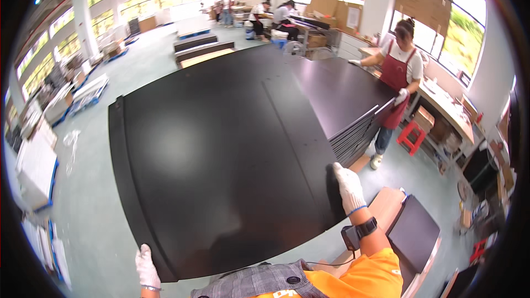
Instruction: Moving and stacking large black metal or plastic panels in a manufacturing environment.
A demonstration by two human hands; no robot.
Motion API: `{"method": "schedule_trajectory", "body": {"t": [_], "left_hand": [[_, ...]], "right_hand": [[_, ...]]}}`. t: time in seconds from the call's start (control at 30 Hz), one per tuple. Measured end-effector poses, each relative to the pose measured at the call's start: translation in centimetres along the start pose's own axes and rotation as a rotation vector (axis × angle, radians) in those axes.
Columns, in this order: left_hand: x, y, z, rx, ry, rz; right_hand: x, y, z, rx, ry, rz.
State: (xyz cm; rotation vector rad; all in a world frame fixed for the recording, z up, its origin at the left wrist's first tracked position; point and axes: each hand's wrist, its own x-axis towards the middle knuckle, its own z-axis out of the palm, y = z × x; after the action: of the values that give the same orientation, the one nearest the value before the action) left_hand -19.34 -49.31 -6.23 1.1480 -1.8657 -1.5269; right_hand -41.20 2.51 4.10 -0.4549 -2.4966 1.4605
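A large black panel (221, 160) stretches across the middle of the view, with a raised strip along its left side and a thin groove near its right. My left hand (146, 267), in a white glove, grips its near left corner. At the near right edge, my right hand (349, 187) is closed on the panel, also gloved; the fingers underneath are hidden. Just beyond it rises a stack of black panels (353, 138). A co-worker in a red apron (398, 66) stands at that stack, both gloved hands on the top panel (342, 88).
To my right, a smaller black board (414, 229) lies on cartons by my elbow. Behind the co-worker are a red stool (411, 137) and a workbench (447, 113). Low black stacks (196, 44) stand beyond my panel. Wrapped piles on pallets (36, 165) line the left side.
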Motion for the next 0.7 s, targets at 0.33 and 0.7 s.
{"method": "schedule_trajectory", "body": {"t": [0.33, 0.7], "left_hand": [[24.4, 11.5, 5.8, 0.126, -0.358, 0.086], [33.2, 27.1, 28.6, 0.082, -1.034, 0.133]], "right_hand": [[2.5, -6.7, 10.7, -0.097, 0.162, -0.259], [3.0, -8.2, 9.8, 0.407, 0.561, 0.385]]}}
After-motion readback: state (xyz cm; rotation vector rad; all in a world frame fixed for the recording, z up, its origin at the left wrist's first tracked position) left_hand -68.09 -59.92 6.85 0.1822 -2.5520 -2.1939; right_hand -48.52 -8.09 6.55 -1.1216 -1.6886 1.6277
